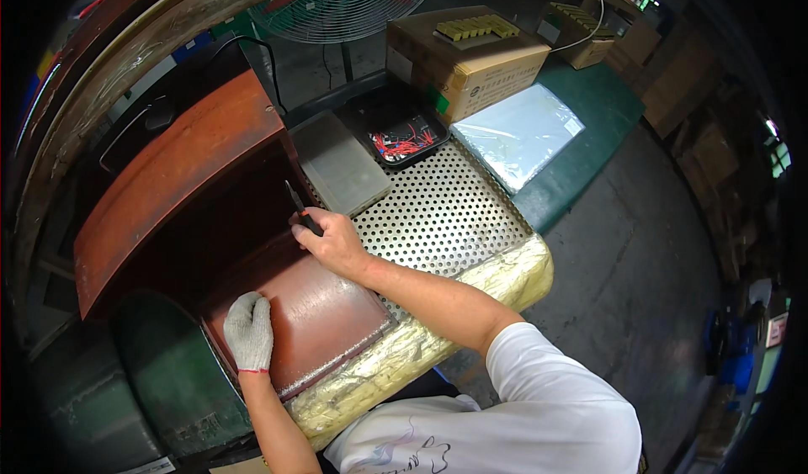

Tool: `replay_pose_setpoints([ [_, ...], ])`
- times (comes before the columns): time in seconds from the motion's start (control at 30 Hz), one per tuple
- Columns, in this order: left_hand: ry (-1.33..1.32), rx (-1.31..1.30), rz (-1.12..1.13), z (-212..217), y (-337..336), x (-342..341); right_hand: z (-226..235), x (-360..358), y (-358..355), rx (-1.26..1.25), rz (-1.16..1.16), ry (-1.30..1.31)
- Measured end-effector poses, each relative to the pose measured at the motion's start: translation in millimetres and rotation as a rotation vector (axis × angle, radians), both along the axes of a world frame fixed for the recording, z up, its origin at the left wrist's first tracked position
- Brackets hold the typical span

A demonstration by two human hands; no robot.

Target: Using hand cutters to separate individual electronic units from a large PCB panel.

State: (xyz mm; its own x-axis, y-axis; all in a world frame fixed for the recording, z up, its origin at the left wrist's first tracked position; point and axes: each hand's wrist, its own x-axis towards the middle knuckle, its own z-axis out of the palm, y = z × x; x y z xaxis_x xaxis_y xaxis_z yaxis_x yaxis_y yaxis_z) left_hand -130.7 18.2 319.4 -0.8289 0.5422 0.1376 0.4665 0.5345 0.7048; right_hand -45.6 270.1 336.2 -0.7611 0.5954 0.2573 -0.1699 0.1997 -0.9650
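Note:
My right hand (338,245) is bare and closed around a slim pointed hand tool (305,217) with a black handle and a bit of orange. The tool's grey tip points away from me, at the mouth of a reddish-brown metal hood (181,175). In a grey knitted glove with a red cuff, my left hand (250,333) rests over the reddish-brown metal sheet (316,323) in front of the hood. Its fingers are curled in, and whatever they may hold is hidden.
Beyond my right hand lie a perforated metal plate (442,213), a grey lidded box (343,167) and a black tray (370,108) of red wires. Further back are a clear-wrapped pack (522,133), a cardboard carton (492,74) and a fan (345,3). Yellow wrapping (421,331) pads the front edge.

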Motion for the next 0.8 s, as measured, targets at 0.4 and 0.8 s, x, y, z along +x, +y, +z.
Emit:
replay_pose_setpoints([
  [0.4,-0.004,0.086,-0.003,-5.5,-0.6,-1.1,-2.1,-1.7,-1.2,0.0,-0.005,0.018],
  [0.8,-0.024,0.067,0.013,-14.1,-2.0,-5.8,-2.9,-1.6,-2.0,0.024,-0.043,0.047],
])
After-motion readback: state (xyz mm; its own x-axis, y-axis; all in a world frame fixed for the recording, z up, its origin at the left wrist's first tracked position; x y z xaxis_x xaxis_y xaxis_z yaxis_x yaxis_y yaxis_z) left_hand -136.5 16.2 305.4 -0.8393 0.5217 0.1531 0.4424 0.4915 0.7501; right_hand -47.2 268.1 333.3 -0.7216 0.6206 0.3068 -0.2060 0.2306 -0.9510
